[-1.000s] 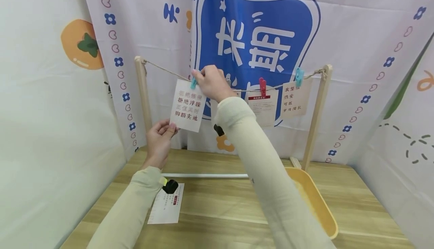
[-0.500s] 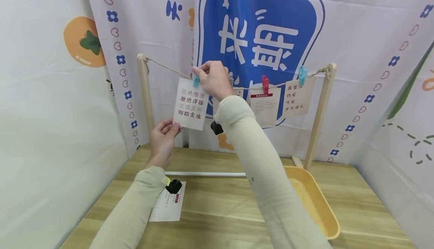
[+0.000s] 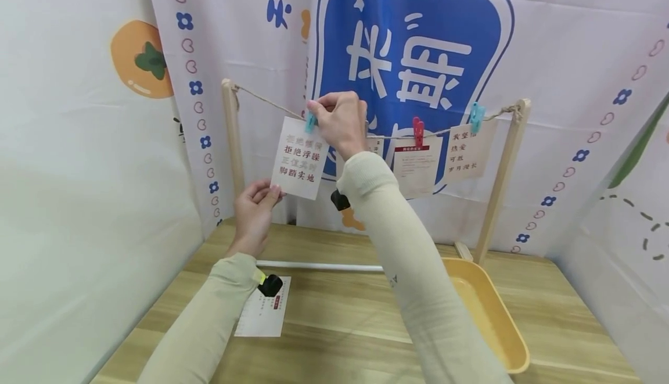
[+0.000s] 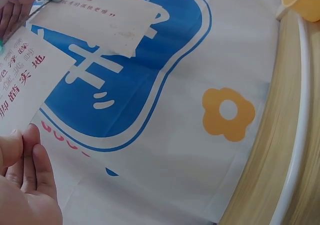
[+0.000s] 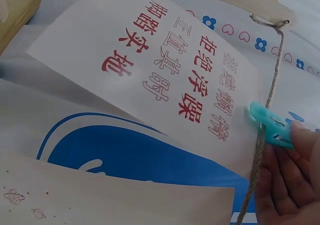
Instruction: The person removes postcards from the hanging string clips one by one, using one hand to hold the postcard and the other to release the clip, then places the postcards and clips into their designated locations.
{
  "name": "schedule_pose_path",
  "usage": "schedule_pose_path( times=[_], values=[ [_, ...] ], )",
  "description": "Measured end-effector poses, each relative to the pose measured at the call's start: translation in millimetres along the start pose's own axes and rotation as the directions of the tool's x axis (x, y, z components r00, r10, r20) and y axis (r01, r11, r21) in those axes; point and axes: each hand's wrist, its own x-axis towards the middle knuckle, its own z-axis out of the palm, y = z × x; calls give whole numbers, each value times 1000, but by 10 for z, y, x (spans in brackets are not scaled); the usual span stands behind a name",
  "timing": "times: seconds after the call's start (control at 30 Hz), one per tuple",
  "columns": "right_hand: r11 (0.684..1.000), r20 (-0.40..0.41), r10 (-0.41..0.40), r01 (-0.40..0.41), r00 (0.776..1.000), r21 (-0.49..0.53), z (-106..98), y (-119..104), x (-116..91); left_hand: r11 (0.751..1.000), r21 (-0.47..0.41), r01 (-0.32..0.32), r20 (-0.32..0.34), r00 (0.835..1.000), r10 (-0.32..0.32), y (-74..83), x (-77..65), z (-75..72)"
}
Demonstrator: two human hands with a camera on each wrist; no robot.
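Note:
My left hand (image 3: pixel 254 212) pinches the lower left corner of a white card (image 3: pixel 299 160) printed with red and grey characters. At the card's top edge my right hand (image 3: pixel 342 121) pinches a teal clothespin (image 5: pixel 272 125) between thumb and fingers. In the right wrist view the clothespin's jaws sit over the twine (image 5: pixel 274 87) and the card's edge. Just right of it hang a card partly hidden by my right hand, a card (image 3: pixel 414 169) under a red clothespin (image 3: pixel 418 132), and a card (image 3: pixel 470 151) under another teal clothespin (image 3: pixel 477 118).
Two wooden posts (image 3: pixel 234 140) hold up the twine, with a white bar (image 3: pixel 324 266) low between them. Another printed card (image 3: pixel 269 317) lies on the wooden table (image 3: pixel 334 314), partly under my left wrist. A yellow tray (image 3: pixel 514 337) stands at the right, beside my right sleeve.
The head view has shifted slightly, so the scene sits a little further right. Both hands keep their hold on the card and the clothespin; little else differs.

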Motion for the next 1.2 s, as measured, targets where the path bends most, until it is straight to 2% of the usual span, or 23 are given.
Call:
schedule_pose_path(
  times=[0.23,0.63,0.9,1.2],
  values=[
    [997,-58,-72,72,996,0,-10,20,16,1000,10,14,-3,1000,-14,10,-5,3],
    [993,-110,-114,118,987,28,-52,38,40,1000,13,19,9,1000,-20,5,-7,-2],
    [991,-99,-130,133,987,30,-112,58,52,999,28,26,2,1000,-26,-13,-22,-15],
    [980,-87,-172,180,981,85,-185,47,45,999,40,26,-10,1000,-26,-42,-39,-4]
  ],
)
